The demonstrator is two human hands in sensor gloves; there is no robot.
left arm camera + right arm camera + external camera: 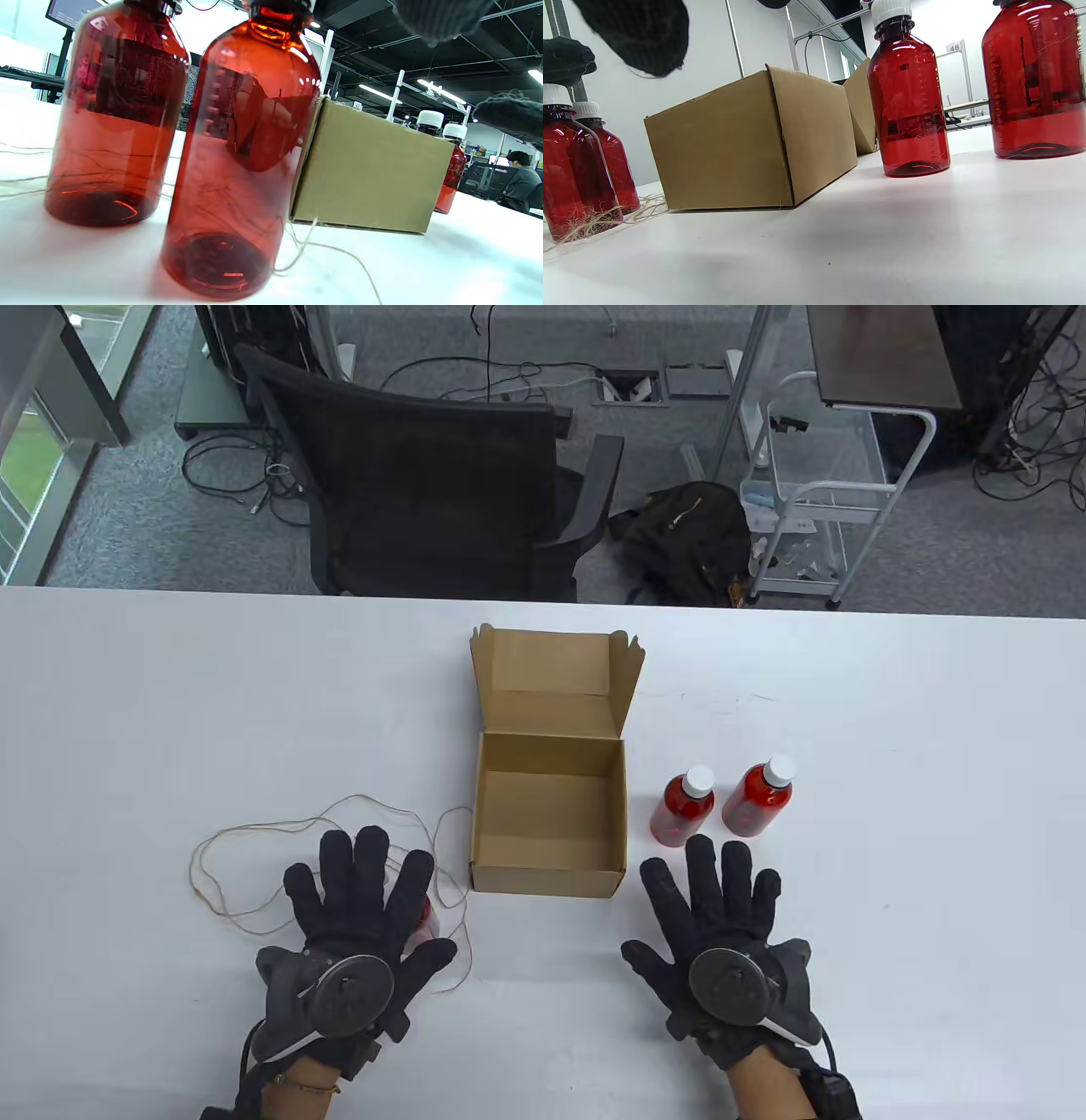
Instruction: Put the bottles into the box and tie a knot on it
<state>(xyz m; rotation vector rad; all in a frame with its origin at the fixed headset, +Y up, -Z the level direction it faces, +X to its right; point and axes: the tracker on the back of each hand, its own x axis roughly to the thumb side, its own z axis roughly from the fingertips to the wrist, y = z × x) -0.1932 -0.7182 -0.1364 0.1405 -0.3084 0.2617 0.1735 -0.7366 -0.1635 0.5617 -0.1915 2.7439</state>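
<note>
The left hand (pixel 361 912), fingers spread flat, hides two red bottles (pixel 237 161) amid twine (pixel 229 857); the right hand (pixel 721 916) hovers splayed, empty, near two more bottles (pixel 683 808) beside the open cardboard box (pixel 547 878) on the counter (pixel 891 814)

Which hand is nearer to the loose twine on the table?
Left. The left hand hovers spread right above the twine and two bottles. The right hand is beyond the box, near the other bottles.

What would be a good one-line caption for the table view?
Two gloved hands, left and right, hover spread beside an open cardboard box, red bottles and loose twine.
</note>
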